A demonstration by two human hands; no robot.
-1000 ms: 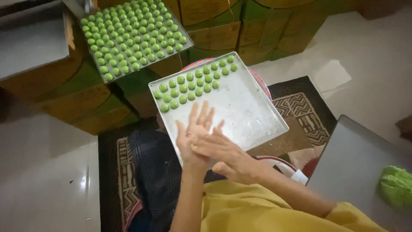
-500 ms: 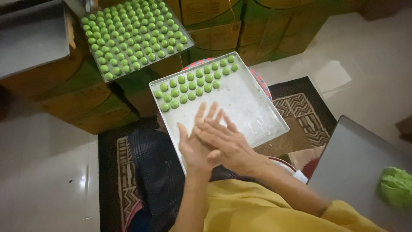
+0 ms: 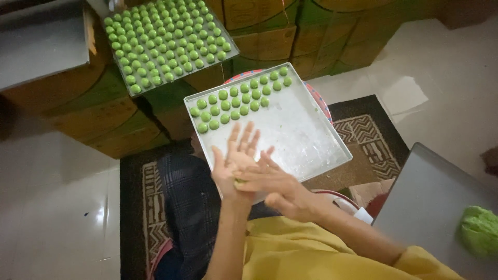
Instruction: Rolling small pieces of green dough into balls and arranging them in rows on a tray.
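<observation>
Here the left hand (image 3: 236,163) and right hand (image 3: 270,181) press flat together, palms clamped on a small green dough piece (image 3: 239,181), above the 6 o'clock edge of the metal tray (image 3: 306,135); green balls (image 3: 236,101) line its 12 o'clock side.

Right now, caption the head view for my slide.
Hands roll green dough over a partly filled tray.

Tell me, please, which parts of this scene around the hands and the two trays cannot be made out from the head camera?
- Green dough piece, head view: nearly all hidden between the left hand and right hand; its shape cannot be told.
- Near tray: its near-left corner is covered by the hands.
- Far tray: its top is cut by the frame edge.
- Green lump: cut by the right edge and blurred.
</observation>
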